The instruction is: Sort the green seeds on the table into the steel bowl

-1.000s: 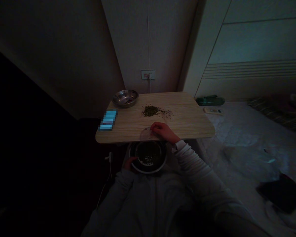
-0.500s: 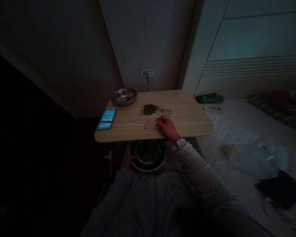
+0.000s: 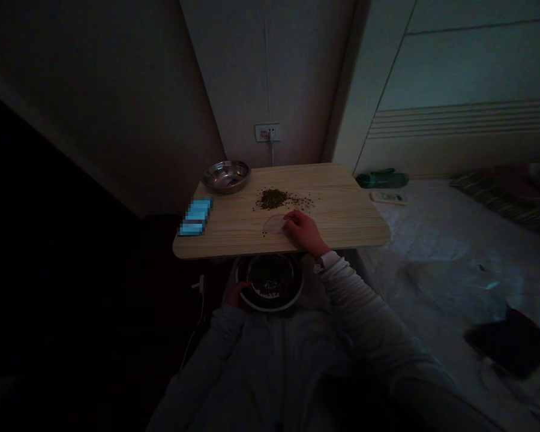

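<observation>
On the light wooden table (image 3: 234, 225) lies a heap of small dark green beans (image 3: 272, 198), with looser ones scattered to its right. My right hand (image 3: 302, 230) rests in front of them, its fingers closed on the edge of a thin, clear, round-edged piece of plastic (image 3: 274, 224). A few single beans lie beside that plastic's left end. On my lap, partly under the table edge, sits a pale-rimmed bowl (image 3: 270, 310) with dark contents and light spots. My left hand (image 3: 237, 294) grips its left rim, the thumb over the edge.
A shiny metal bowl (image 3: 227, 177) stands at the table's back left corner, with a lit phone (image 3: 196, 216) before it. Right of the table, a green bottle (image 3: 382, 179), a pale remote (image 3: 388, 198) and a dark flat object (image 3: 510, 342) lie on the bed (image 3: 387, 240). A plugged socket (image 3: 267, 132) is behind.
Very little differs. My right hand has shifted slightly left with the clear plastic, and another bean shows near the plastic's left end. My left hand stays on the lap bowl.
</observation>
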A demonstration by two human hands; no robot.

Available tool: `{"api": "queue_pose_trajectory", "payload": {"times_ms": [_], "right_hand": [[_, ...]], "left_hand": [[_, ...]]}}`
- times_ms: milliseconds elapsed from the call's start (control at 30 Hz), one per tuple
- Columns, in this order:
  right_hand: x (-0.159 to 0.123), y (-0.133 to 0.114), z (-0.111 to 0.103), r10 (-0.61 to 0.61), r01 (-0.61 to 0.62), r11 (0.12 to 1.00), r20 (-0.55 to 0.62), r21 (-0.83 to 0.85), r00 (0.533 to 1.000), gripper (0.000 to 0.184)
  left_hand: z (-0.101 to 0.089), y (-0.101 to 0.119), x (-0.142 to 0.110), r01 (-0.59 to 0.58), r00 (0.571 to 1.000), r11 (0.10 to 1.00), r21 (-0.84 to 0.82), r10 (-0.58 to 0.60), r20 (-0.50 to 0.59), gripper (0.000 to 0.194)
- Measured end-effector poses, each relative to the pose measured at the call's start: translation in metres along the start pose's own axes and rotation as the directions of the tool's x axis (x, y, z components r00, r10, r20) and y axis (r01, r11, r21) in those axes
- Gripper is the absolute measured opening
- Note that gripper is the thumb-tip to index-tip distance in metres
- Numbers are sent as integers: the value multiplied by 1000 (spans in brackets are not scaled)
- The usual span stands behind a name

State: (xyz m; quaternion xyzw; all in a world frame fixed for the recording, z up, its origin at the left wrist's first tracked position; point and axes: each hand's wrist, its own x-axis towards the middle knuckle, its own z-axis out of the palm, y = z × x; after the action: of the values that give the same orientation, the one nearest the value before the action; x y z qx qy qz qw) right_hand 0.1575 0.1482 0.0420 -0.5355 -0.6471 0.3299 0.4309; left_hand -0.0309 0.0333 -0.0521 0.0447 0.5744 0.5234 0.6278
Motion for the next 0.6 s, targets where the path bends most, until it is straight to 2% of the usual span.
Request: {"api": "queue_pose_trajectory", "payload": {"times_ms": [100,267,500,600], "right_hand": [[0,0,0,-10,11,1000,18,-11,1000,15],[-1,0,0,11,-11,1000,56,12,998,15],[-2,-4,-1,4,-3,1000,85,-5,996,18],[-3,-6,-2,5,-2,1000,90,-30,996,18]], "left_hand": [[4,4,-8,31,997,1000,5,-30,-75,17],[9,10,-19,-14,986,1000,13,16,-163,17],[20,17,-33,116,989,991,-68,-121,-86,19],[19,15,-32,133,989,989,-63,-137,-63,16]]}}
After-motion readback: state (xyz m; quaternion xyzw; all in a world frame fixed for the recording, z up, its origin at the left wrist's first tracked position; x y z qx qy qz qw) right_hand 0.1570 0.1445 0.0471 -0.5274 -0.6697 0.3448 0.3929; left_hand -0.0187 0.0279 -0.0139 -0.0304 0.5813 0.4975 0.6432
